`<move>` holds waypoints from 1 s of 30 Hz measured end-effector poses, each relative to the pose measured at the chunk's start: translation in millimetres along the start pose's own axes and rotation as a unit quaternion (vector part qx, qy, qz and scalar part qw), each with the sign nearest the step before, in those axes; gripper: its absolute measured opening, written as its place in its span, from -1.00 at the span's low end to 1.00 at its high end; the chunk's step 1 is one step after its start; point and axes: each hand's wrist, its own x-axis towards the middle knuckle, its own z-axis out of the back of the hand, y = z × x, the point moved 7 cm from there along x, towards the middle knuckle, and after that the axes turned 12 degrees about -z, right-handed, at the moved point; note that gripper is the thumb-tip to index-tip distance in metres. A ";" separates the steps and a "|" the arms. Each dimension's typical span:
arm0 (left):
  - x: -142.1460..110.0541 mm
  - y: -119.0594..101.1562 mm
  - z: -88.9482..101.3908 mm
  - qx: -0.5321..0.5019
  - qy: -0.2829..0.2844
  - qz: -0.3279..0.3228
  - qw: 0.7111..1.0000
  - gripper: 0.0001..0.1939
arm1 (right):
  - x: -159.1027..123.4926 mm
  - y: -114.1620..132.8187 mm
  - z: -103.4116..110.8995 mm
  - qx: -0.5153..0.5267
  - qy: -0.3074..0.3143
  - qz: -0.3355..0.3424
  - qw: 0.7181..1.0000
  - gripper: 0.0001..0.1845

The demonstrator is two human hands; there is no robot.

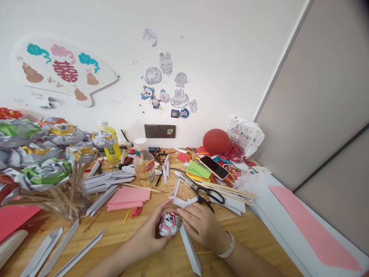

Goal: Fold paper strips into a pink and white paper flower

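Note:
My left hand (151,227) is curled around a small white paper flower (168,224) with pink-red edges inside. Against the flower's right side, my right hand (203,227) has its fingers bent and pressed together over a folded white paper strip (190,250). That strip runs out below the hand toward me, and more white strip ends poke out above the fingers. Exactly where the strips join the flower is hidden by my fingers. Just beyond my right hand lie black-handled scissors (203,190), partly spread.
Pink paper sheets (128,198) are stacked left of my hands. A glue bottle (144,165) stands behind them. Finished paper flowers (47,171) on sticks crowd the left side. Folded strips (65,248) lie front left. A phone (214,167) rests on clutter near a red balloon (216,141).

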 end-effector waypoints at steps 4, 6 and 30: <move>-0.4 -4.8 -1.2 -0.060 -0.008 -0.042 0.997 -0.21 | 2.2 1.7 1.0 0.055 -0.010 -0.017 0.998 -0.72; 1.3 -7.8 -0.3 -0.119 -0.027 -0.072 0.990 -0.16 | 3.2 0.3 4.8 0.132 -0.030 -0.057 0.989 -0.75; 6.5 -1.1 9.2 -0.219 -0.132 -0.011 0.967 -0.23 | 3.5 -18.5 0.4 0.340 -0.069 -0.181 0.920 -0.75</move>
